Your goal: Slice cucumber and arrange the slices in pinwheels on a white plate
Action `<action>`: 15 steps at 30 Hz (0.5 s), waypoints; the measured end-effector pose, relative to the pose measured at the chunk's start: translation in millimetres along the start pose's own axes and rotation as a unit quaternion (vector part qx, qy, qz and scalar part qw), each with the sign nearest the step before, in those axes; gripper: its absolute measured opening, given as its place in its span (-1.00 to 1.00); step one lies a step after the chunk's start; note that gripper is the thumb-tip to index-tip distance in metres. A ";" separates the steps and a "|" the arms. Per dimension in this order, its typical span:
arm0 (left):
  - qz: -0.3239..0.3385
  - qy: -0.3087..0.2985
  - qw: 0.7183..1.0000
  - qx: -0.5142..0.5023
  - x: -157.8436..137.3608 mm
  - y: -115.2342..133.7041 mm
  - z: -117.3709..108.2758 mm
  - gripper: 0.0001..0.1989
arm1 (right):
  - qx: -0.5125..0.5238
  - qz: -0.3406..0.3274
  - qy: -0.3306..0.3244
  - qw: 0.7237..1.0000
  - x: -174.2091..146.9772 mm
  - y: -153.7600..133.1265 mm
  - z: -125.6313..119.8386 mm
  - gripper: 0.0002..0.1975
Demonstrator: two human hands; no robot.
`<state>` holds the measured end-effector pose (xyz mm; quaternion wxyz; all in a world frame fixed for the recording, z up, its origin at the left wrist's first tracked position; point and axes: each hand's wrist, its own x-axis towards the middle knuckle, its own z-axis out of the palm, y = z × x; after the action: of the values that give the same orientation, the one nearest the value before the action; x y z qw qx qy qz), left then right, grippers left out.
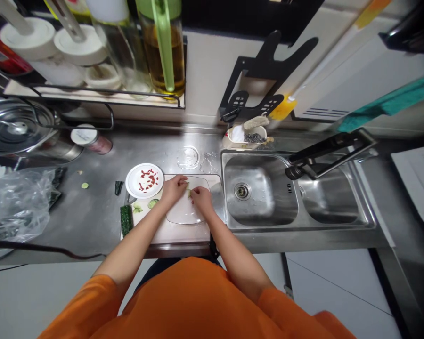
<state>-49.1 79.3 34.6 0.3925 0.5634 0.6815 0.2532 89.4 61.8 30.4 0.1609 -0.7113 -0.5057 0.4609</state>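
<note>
Left hand (pixel 176 187), right hand (pixel 202 199): fingers clamped on small pale-green pieces (pixel 189 193); rightward, past white rectangular board (pixel 178 236) edge, lay open steel sink (pixel 268 202).

- Cutting board (pixel 183 235) left of the sink (pixel 263 188)
- Plate (pixel 133 181) at the board's far left corner
- Cucumber (pixel 126 219) nearer than the plate
- Bag (pixel 17 197) left of the cucumber

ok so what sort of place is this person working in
Most likely a kitchen: a steel double sink is set in the counter, with a cutting board beside it and an oil bottle on a rack above.
</note>
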 end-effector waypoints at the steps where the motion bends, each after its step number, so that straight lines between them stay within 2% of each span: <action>1: 0.013 0.004 1.000 0.014 2.4 -0.3 1.3 -0.78 | -0.009 0.002 0.002 1.000 3.1 -2.1 1.4 -0.84; 8: 0.050 0.023 0.994 0.091 13.8 -3.8 4.3 -0.76 | -0.065 0.001 0.021 0.998 15.9 -9.5 8.4 -0.86; 15: 0.066 0.016 0.987 0.143 13.5 -0.9 7.5 -0.79 | -0.150 0.003 0.031 0.988 10.2 -17.1 7.7 -0.82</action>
<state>-44.2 91.4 26.3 0.2797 0.6535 0.6779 0.1876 73.9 76.3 33.2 0.0670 -0.7432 -0.5613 0.3579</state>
